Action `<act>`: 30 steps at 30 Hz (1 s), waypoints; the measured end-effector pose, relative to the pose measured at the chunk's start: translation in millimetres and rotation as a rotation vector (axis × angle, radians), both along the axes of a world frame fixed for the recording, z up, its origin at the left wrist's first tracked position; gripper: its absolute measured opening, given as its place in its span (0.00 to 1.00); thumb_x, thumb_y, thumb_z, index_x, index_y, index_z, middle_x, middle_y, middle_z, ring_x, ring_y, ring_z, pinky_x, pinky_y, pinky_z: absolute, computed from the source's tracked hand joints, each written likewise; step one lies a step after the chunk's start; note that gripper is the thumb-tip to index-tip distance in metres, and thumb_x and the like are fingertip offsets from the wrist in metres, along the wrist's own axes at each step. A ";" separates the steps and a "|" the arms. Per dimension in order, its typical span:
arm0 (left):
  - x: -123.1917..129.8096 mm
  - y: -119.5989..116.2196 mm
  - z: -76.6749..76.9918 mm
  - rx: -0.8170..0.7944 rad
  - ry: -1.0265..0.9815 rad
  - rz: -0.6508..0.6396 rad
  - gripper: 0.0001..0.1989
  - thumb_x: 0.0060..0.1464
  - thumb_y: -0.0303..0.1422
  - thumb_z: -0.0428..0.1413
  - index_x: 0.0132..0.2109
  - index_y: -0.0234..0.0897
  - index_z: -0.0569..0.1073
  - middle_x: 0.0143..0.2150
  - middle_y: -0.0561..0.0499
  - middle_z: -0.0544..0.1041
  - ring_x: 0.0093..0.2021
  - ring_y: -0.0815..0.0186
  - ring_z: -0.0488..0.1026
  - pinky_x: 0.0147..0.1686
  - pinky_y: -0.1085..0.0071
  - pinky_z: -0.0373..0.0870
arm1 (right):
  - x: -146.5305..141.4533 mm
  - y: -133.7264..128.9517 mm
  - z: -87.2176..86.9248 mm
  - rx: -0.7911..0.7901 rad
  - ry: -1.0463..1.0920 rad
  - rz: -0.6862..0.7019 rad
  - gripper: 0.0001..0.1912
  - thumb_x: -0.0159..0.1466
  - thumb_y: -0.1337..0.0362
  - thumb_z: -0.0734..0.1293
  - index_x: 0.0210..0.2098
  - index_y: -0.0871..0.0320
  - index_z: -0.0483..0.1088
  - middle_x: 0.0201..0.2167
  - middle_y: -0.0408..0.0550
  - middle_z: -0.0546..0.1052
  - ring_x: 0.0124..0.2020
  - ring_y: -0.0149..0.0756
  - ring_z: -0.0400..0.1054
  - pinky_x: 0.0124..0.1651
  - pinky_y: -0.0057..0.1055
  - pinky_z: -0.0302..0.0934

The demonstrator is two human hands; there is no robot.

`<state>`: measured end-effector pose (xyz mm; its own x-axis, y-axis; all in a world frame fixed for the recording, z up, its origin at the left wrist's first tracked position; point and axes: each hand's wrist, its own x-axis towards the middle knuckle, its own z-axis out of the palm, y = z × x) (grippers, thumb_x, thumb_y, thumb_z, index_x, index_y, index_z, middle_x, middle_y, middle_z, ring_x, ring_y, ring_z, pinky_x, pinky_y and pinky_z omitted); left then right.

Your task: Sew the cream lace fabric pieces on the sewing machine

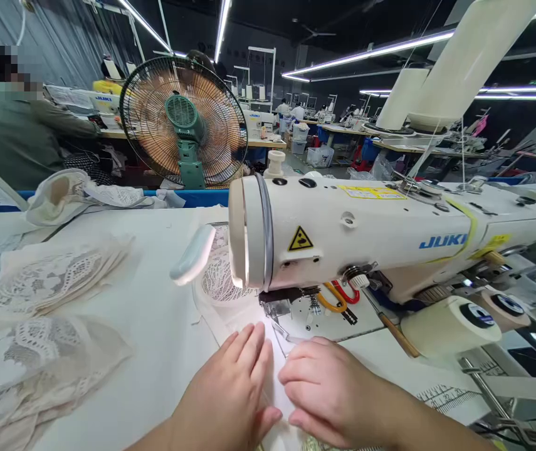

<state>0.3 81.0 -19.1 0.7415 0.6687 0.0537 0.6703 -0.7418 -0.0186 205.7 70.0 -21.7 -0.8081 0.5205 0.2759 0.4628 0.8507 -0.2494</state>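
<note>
A white bench spreads beneath everything, carrying a white JUKI sewing machine whose arm reaches in from the right. Beyond the bench's far edge stands a large round fan. Two heaps of pale lace pieces lie at the left. Another lace piece sits partly under the machine's head, with pale cloth running toward the hands. The left hand lies flat on this cloth, fingers extended and close together; the right hand rests just beside it, fingers curled, and whether it pinches cloth I cannot tell. A cream thread cone lies right, and behind the right hand is a small orange loop handle.
</note>
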 end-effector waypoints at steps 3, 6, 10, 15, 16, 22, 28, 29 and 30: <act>-4.2 -4.4 -5.5 0.018 0.065 -0.087 0.28 0.53 0.43 0.52 0.55 0.28 0.69 0.59 0.34 0.65 0.57 0.48 0.65 0.53 0.56 0.68 | 0.6 -1.0 1.1 -0.009 -0.007 0.001 0.08 0.62 0.63 0.61 0.30 0.61 0.67 0.35 0.45 0.75 0.37 0.36 0.64 0.39 0.36 0.55; -7.6 -4.2 -9.2 0.085 0.032 -0.126 0.25 0.53 0.39 0.52 0.55 0.29 0.69 0.59 0.36 0.66 0.56 0.50 0.66 0.52 0.57 0.69 | 0.9 -2.0 1.6 -0.019 -0.027 0.002 0.08 0.62 0.63 0.61 0.30 0.60 0.67 0.35 0.44 0.75 0.37 0.36 0.63 0.39 0.36 0.55; -9.3 0.0 -8.7 0.220 -0.070 -0.133 0.18 0.58 0.38 0.49 0.50 0.33 0.72 0.55 0.43 0.72 0.52 0.56 0.70 0.52 0.61 0.69 | -0.3 -1.2 0.7 -0.005 -0.018 -0.007 0.07 0.61 0.63 0.62 0.29 0.60 0.67 0.34 0.44 0.75 0.36 0.35 0.63 0.37 0.35 0.55; -10.1 7.9 -8.6 0.366 -0.154 -0.225 0.12 0.60 0.30 0.47 0.42 0.37 0.75 0.47 0.49 0.78 0.46 0.64 0.73 0.51 0.68 0.68 | -3.1 -0.8 1.0 0.026 0.009 -0.021 0.06 0.60 0.64 0.63 0.28 0.59 0.67 0.32 0.42 0.75 0.34 0.34 0.63 0.35 0.34 0.55; -10.1 8.9 -9.3 0.369 -0.163 -0.249 0.13 0.60 0.28 0.46 0.41 0.37 0.75 0.46 0.50 0.78 0.46 0.64 0.74 0.52 0.68 0.67 | -3.2 -1.0 1.4 0.029 0.000 -0.024 0.06 0.60 0.64 0.63 0.28 0.59 0.67 0.32 0.42 0.75 0.34 0.34 0.63 0.35 0.34 0.55; -7.8 6.7 -5.8 0.256 -0.142 -0.307 0.11 0.59 0.31 0.49 0.39 0.37 0.77 0.45 0.49 0.78 0.43 0.63 0.73 0.53 0.69 0.66 | 0.2 -1.4 1.2 0.003 -0.020 -0.026 0.07 0.62 0.63 0.61 0.30 0.59 0.66 0.34 0.46 0.75 0.36 0.36 0.64 0.39 0.35 0.57; -8.1 2.9 0.6 0.231 -0.105 -0.308 0.18 0.55 0.43 0.54 0.44 0.35 0.76 0.47 0.48 0.78 0.43 0.60 0.73 0.48 0.68 0.69 | 1.9 -3.4 -1.2 0.029 -0.004 -0.039 0.09 0.63 0.61 0.60 0.32 0.59 0.66 0.34 0.46 0.74 0.35 0.36 0.64 0.39 0.34 0.57; -8.8 3.1 -0.6 0.247 -0.103 -0.304 0.17 0.56 0.42 0.54 0.44 0.35 0.76 0.47 0.48 0.78 0.43 0.61 0.73 0.47 0.68 0.69 | 1.8 -4.0 -0.8 0.029 -0.015 -0.061 0.09 0.63 0.61 0.59 0.31 0.59 0.66 0.32 0.46 0.73 0.33 0.35 0.63 0.37 0.34 0.57; -9.6 3.6 -2.4 0.255 -0.099 -0.302 0.16 0.56 0.42 0.53 0.45 0.35 0.76 0.48 0.48 0.78 0.43 0.61 0.73 0.47 0.68 0.69 | 1.6 -4.5 -0.3 0.029 -0.042 -0.087 0.10 0.63 0.60 0.59 0.31 0.59 0.66 0.30 0.45 0.73 0.31 0.34 0.63 0.34 0.33 0.56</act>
<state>-9.3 84.6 -21.4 0.8855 0.3775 0.2709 0.4307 -0.8855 -0.1741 207.3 65.5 -22.0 -0.7712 0.5816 0.2587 0.5450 0.8133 -0.2037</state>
